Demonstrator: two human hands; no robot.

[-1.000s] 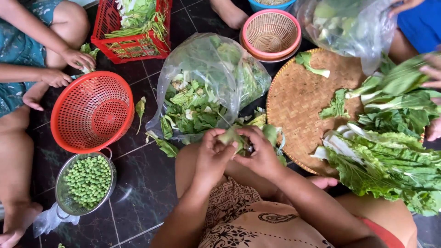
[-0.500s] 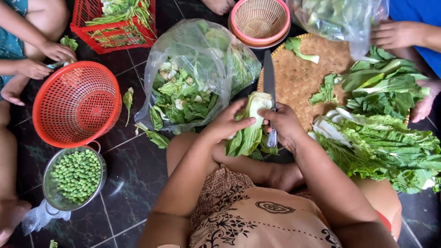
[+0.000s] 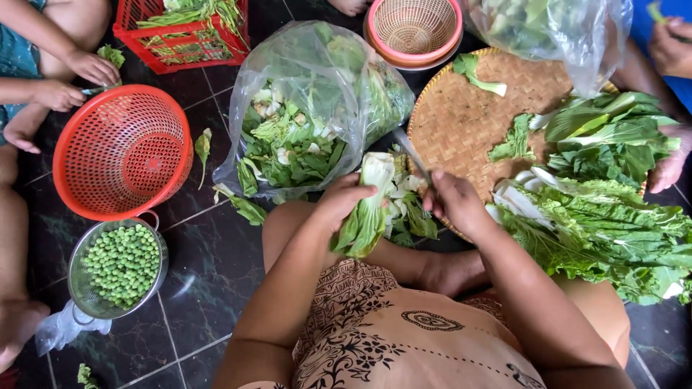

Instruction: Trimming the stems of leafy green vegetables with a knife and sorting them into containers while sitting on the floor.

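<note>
My left hand [image 3: 344, 203] grips a head of leafy green vegetable [image 3: 369, 209], its pale stem end pointing away from me. My right hand [image 3: 454, 203] holds a knife [image 3: 411, 153] whose blade points up and left, just right of the stem. Both hands hover over my lap, in front of a clear plastic bag [image 3: 310, 108] full of cut greens. A round woven tray [image 3: 468, 119] lies just beyond my right hand.
A heap of leafy greens [image 3: 605, 209] covers the tray's right side. An orange colander [image 3: 122, 151] and a metal strainer of green peas [image 3: 119, 266] sit on the dark tiled floor at left. Other people's hands work at top left [image 3: 76, 79] and at right [image 3: 670, 47]. A red crate [image 3: 187, 29] and a pink basket [image 3: 414, 29] stand behind.
My hands have drawn apart: the left turned the vegetable leftward and lower, and the right moved the knife off its stem to the right.
</note>
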